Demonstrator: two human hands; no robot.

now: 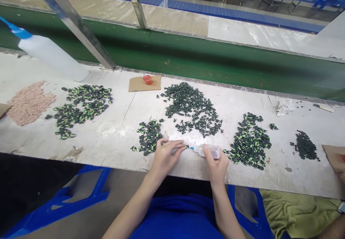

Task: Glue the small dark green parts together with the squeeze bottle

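Between the fingertips of my left hand (167, 153) is a small dark green-and-black piece (187, 146), pinched at the edge of the table. A grey, slim thing also shows under those fingers; its kind is unclear. My right hand (217, 162) is closed around a small clear squeeze bottle (211, 151), tipped sideways, its blue nozzle (191, 148) pointing left at the piece and close to it. Left of my left hand lies a pile of black-and-green pieces (149, 136). A larger such pile (250, 142) lies right of my right hand. Ahead spreads a heap of small dark green sticks (188, 102).
A cardboard scrap (134, 84) carries a red cup (147, 79). Pink pieces (31, 104), another black-and-green pile (83, 106) and a large white bottle (54, 57) stand or lie left. Black pieces (305, 145) lie right, near a co-worker's green clothing (299, 210). A green ledge (188, 56) runs behind.
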